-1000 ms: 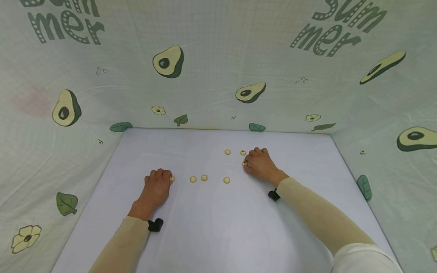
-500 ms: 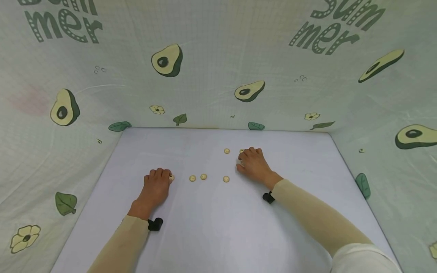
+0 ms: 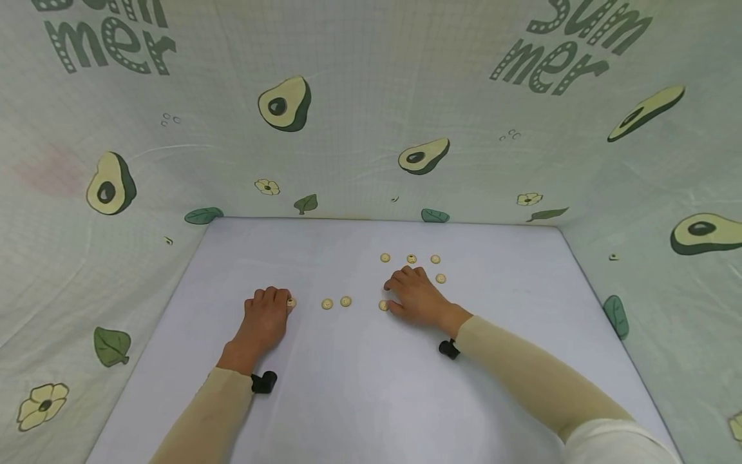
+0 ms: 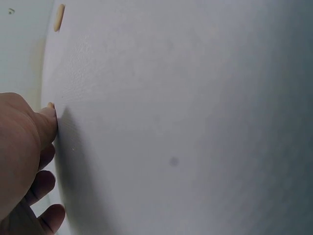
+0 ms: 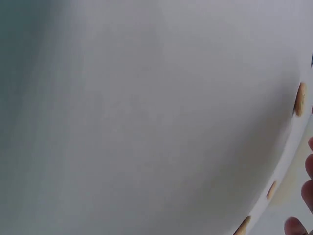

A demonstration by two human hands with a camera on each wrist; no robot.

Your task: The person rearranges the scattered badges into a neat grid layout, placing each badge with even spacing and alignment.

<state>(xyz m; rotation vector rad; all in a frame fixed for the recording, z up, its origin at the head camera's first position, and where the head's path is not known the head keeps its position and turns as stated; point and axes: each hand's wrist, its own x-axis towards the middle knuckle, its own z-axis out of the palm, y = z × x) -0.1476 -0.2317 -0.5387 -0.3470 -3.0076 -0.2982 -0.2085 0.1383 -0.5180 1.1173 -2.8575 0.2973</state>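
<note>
In the head view, my left hand (image 3: 266,320) pinches a small round wooden button (image 3: 292,302) on the white table. The left wrist view shows the thumb (image 4: 46,120) against that button's edge. My right hand (image 3: 418,298) is low over the table, thumb tip right at another button (image 3: 383,305) and the fingers apart from it. The right wrist view catches only some fingertips (image 5: 308,191) at its edge, near a button (image 5: 301,99). Two more buttons, a left one (image 3: 327,303) and a right one (image 3: 346,301), lie between the hands.
Beyond the right hand lie more buttons: one at back left (image 3: 385,257), a middle one (image 3: 411,258), one at back right (image 3: 435,259) and one nearer (image 3: 441,278). Cloth walls (image 3: 348,116) printed with avocados border the white table (image 3: 348,399).
My right hand has moved left and toward me, its thumb coming to the button nearest it. Two buttons on its right now show. My left hand has stayed in place.
</note>
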